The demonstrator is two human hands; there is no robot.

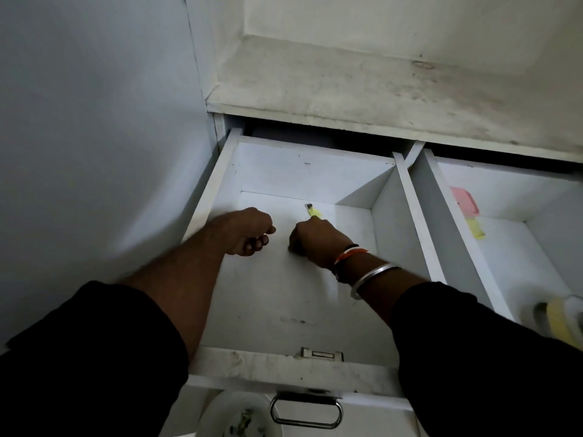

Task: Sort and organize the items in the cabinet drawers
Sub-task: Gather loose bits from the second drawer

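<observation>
White painted wood makes up the left drawer [383, 197], which stands pulled out with both your hands inside it. Your right hand [318, 241] is over the middle of the drawer floor, fingers curled tight round a yellow tool [312, 212]. Only the tool's far end shows, a short yellow length with a dark tip, pointing toward the drawer's back wall. Whether that tip touches the floor, you cannot tell from this view. Your left hand [246, 230] sits just beside the right, nearer the drawer's left wall; its fingers are curled under into a loose fist and nothing shows in it.

On your right wrist sit a silver bangle [372, 275] and some orange and black bands [348, 255]. Dark sleeves cover both forearms at the near edge of the drawer.

A metal lock catch [321, 354] is set into the drawer's front edge, and a metal handle [306, 413] hangs below it.

Next door, the right drawer [441, 216] is also open — a pink item [463, 200] lies near its back wall, a yellow item [474, 228] just in front of it, and a roll of tape [556, 323] sits toward the near right corner. A dusty shelf [347, 89] runs above both drawers.
</observation>
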